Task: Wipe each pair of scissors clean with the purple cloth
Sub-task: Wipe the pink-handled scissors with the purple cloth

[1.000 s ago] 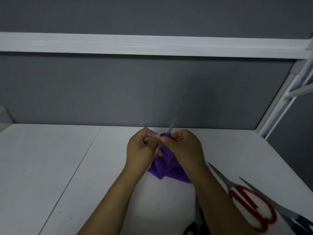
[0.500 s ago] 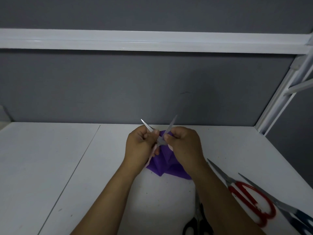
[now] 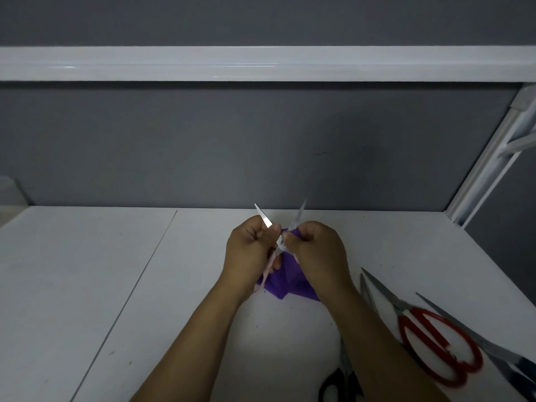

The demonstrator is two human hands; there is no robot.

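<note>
A small pair of scissors (image 3: pixel 264 218) with pale pink handles is held above the white table, its two blades spread apart and pointing up and away. My left hand (image 3: pixel 248 250) grips its handle side. My right hand (image 3: pixel 316 250) pinches the purple cloth (image 3: pixel 285 282) against the right blade near the pivot. The cloth hangs down between both hands and its lower folds reach the table. The pink handles are mostly hidden behind my left hand.
On the table at the right lie red-handled scissors (image 3: pixel 435 343), a dark-handled pair (image 3: pixel 493 352) at the right edge, and black-handled scissors (image 3: pixel 342 384) half hidden under my right forearm. A grey partition wall stands behind, with a white frame post (image 3: pixel 490 158) at the right.
Both hands have risen slightly with the scissors, and more of the two blades now shows above my fingers. The cloth has slid down toward the pivot. The scissors on the table have not moved.
</note>
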